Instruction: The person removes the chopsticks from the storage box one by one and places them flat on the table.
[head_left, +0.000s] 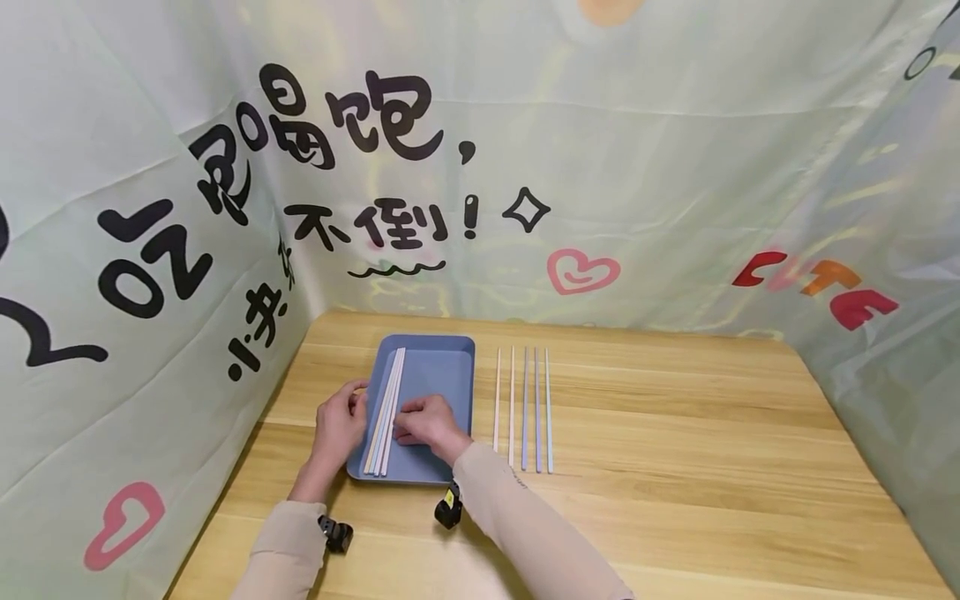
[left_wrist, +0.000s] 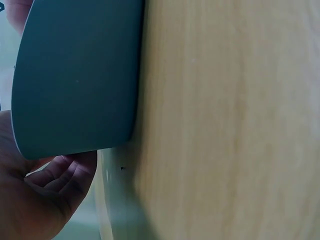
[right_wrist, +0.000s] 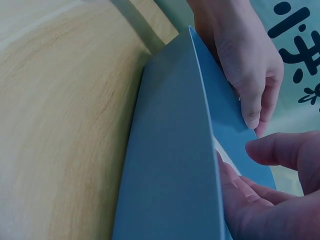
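Observation:
A blue-grey rectangular tray (head_left: 438, 367) lies on the table, with a bundle of several pale chopsticks (head_left: 387, 400) lengthwise along its left side. My left hand (head_left: 341, 421) holds the tray's left rim; in the left wrist view its fingers (left_wrist: 75, 175) curl against the outside wall. Inside the tray, my right hand (head_left: 429, 423) has its fingertips at the right side of the bundle. Seen from the right wrist, the right thumb (right_wrist: 272, 150) stands apart from the fingers, and the near tray wall hides part of the fingertips.
Right of the tray, several more chopsticks (head_left: 525, 408) in pink, purple and light blue lie side by side, spaced apart, on the wooden table (head_left: 675, 467). Printed cloth walls (head_left: 660, 183) enclose the table at the back and sides.

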